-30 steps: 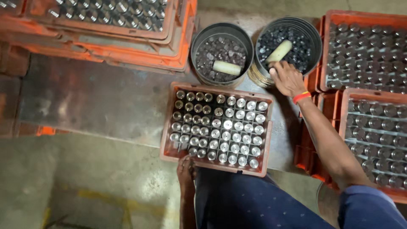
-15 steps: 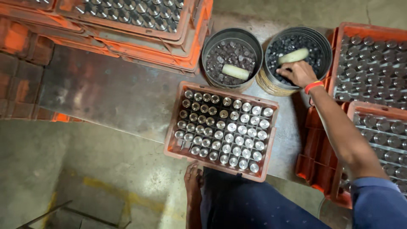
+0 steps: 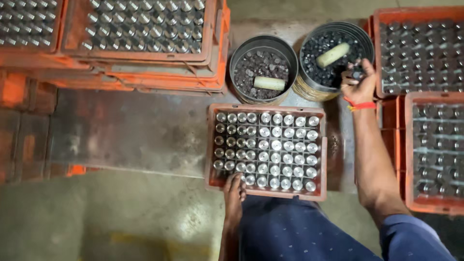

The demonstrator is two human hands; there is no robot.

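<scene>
While the right hand [image 3: 358, 83] curls closed on small dark pieces [image 3: 356, 73] over the right bucket's [image 3: 368, 44] rim, the left hand [image 3: 235, 194] rests flat on the orange tray [image 3: 210, 145], near 2 buckets holding pale rods.

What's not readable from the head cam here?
- Right hand: its grip is closed over small dark pieces above the right bucket; count hidden by the fingers.
- Left hand: rests at the near rim of the orange crate; fingers underneath not visible.
- Right-side crates: cut off by the frame edge.
- Pale cylinder: material unclear.
</scene>
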